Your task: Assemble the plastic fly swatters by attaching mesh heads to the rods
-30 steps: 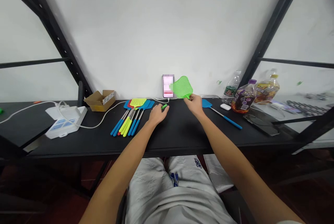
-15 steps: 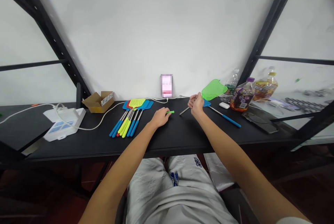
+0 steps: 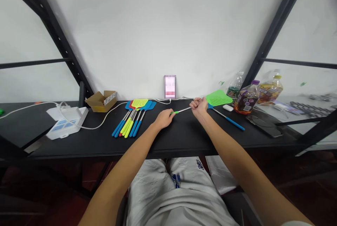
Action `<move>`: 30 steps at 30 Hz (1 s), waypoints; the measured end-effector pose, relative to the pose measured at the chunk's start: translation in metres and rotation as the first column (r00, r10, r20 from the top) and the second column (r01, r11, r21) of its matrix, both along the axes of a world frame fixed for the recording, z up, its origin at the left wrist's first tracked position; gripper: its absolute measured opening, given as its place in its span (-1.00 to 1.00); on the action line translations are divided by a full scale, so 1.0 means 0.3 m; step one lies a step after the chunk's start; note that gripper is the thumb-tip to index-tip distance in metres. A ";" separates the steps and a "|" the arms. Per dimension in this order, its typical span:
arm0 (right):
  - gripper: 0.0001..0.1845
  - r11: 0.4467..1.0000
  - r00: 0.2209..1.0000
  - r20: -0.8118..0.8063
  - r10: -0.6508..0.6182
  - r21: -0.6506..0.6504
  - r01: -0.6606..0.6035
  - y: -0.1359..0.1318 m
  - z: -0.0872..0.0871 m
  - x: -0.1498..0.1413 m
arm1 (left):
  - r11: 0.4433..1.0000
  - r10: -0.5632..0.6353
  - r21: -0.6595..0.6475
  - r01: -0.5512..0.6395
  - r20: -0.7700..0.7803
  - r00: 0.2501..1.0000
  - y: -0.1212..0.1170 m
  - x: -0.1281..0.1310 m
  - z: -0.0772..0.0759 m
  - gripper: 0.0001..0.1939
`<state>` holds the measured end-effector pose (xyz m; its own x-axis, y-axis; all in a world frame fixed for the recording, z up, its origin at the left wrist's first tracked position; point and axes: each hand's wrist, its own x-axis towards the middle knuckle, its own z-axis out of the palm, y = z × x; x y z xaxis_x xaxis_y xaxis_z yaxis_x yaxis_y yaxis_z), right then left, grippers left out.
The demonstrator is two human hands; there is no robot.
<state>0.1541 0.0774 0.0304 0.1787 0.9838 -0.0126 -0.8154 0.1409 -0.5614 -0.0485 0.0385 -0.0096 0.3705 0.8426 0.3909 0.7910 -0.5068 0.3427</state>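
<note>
My left hand is closed around a green handle, most of which it hides. A thin metal rod runs from the end of that handle to my right hand, whose fingers are curled round it. Beyond the right hand spreads the green mesh head of a fly swatter, tilted near the wall. A blue fly swatter lies beside my right wrist, its head partly hidden by the hand. To the left of my left hand is a pile of fly swatters in blue, yellow and red.
A small open cardboard box and a white case with a cable stand at the left. At the right are a white earbud case, drink bottles and a dark phone. A lit phone leans on the wall.
The metal rod, apart from the green handle before, now meets its end. The green swatter head has come down lower; the left hand keeps its grip. The camera view has shifted slightly.
</note>
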 end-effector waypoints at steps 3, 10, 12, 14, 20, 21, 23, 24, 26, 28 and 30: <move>-0.46 1.000 1.000 -0.016 0.013 0.011 -0.013 -0.001 0.000 0.001 | 1.000 0.000 0.007 0.000 0.032 0.999 -0.004 0.002 0.002 -0.75; -0.45 0.998 0.998 -0.038 0.045 0.054 -0.043 -0.009 0.009 0.011 | 0.998 -0.054 0.034 0.051 0.107 0.993 -0.012 0.008 -0.004 -0.77; -0.44 0.997 0.998 -0.037 0.043 0.061 -0.041 -0.011 0.012 0.015 | 0.997 -0.074 0.041 0.069 0.119 0.990 -0.018 0.013 0.000 -0.77; -0.44 0.997 0.999 -0.029 0.044 0.065 -0.043 -0.012 0.013 0.016 | 0.995 -0.098 0.039 0.094 0.124 0.987 -0.026 0.020 0.006 -0.76; -0.40 0.996 0.998 0.041 0.046 0.075 -0.049 -0.010 -0.005 -0.010 | 0.997 -0.076 0.002 0.076 0.076 0.994 -0.047 0.043 0.011 -0.73; -0.40 0.996 0.997 0.055 0.050 0.077 -0.054 -0.010 -0.010 -0.017 | 0.998 -0.060 0.002 0.060 0.063 0.996 -0.049 0.046 0.010 -0.73; -0.39 0.995 0.995 0.077 0.060 0.078 -0.066 -0.012 -0.019 -0.030 | 1.000 -0.030 0.008 0.030 0.044 0.999 -0.051 0.050 0.007 -0.73; -0.39 0.995 0.994 0.082 0.066 0.075 -0.073 -0.013 -0.022 -0.035 | 1.000 -0.018 0.011 0.017 0.038 0.999 -0.052 0.052 0.005 -0.73; -0.39 0.994 0.994 0.078 0.081 0.061 -0.086 -0.017 -0.026 -0.045 | 1.000 -0.002 0.012 0.001 0.030 1.000 -0.052 0.056 0.003 -0.73; -0.41 0.994 0.994 0.055 0.099 0.046 -0.102 -0.020 -0.028 -0.052 | 1.000 0.007 0.003 -0.008 0.025 1.000 -0.053 0.058 0.002 -0.73; -0.43 0.992 0.993 0.034 0.114 0.042 -0.115 -0.021 -0.031 -0.058 | 1.000 0.013 -0.004 -0.013 0.023 1.000 -0.053 0.060 0.003 -0.74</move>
<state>0.1368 0.0710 0.0212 0.0643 0.9973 0.0345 -0.8095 0.0723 -0.5827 -0.0303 0.0225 -0.0088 0.3500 0.8489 0.3961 0.7895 -0.4949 0.3630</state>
